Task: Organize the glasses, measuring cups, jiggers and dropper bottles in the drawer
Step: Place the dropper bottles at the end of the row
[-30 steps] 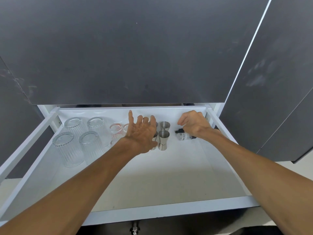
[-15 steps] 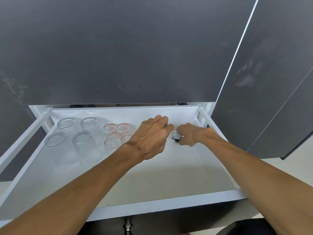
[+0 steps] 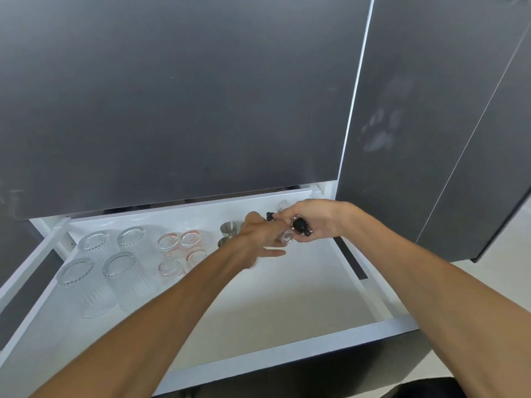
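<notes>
The white drawer [image 3: 287, 347] is pulled open. At its left stand several ribbed glasses [image 3: 123, 271], upside down. Beside them are several clear measuring cups [image 3: 179, 251] with red marks. Two steel jiggers [image 3: 229, 228] show just left of my left hand [image 3: 257, 239]. My right hand [image 3: 316, 222] grips a clear dropper bottle [image 3: 300, 226] with a black cap, tilted, at the drawer's back right. My left hand's fingers meet it there, thumb spread apart. A second black dropper cap [image 3: 269, 216] pokes up behind those fingers; whether they hold it is hidden.
A dark cabinet front [image 3: 172, 96] hangs over the back of the drawer. A dark tall door [image 3: 431, 110] stands at the right. Another small clear item [image 3: 283, 204] sits at the drawer's back right corner. The drawer's front half shows bare white floor [image 3: 273, 305].
My view has shifted right. My right hand has lifted and tilted the dropper bottle. My left hand has moved right, off the jiggers, to meet it.
</notes>
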